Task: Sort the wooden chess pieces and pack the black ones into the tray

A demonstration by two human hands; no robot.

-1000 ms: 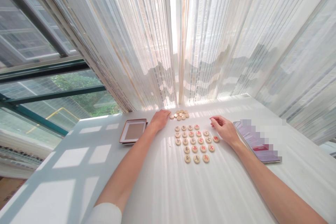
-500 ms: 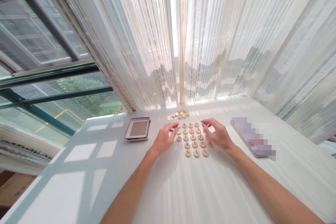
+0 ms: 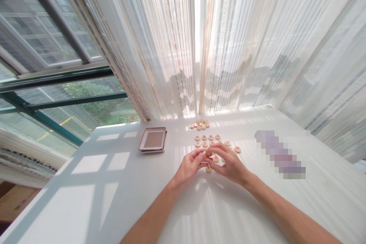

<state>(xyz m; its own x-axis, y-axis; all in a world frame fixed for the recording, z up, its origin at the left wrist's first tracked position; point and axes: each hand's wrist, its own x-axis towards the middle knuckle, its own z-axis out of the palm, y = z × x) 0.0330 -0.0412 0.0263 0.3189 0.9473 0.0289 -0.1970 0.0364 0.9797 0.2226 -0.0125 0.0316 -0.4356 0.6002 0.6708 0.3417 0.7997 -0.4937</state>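
My left hand (image 3: 187, 170) and my right hand (image 3: 230, 164) meet over the lower part of a grid of round xiangqi pieces. Between their fingertips is a wooden xiangqi piece (image 3: 206, 154), held by both hands; whether more than one is in the grip I cannot tell. Below the fingers lies a dark-marked piece (image 3: 208, 168). A red-marked piece (image 3: 215, 158) shows between the right thumb and fingers. Rows of pieces with dark and red characters lie beyond, including a red-marked one (image 3: 217, 137). Another piece (image 3: 237, 148) lies right of the hand, which hides several others.
A cluster of pieces (image 3: 200, 124) lies at the table's far side. To the left sits a shallow open box (image 3: 154, 140). A blurred flat object (image 3: 281, 154) lies at the right. Curtains (image 3: 200, 45) hang behind the white table (image 3: 183, 221), with a window at left.
Both hands have come from the two sides of the grid to its lower middle. Their fingertips, apart before, now meet around a xiangqi piece. The view has shifted slightly.
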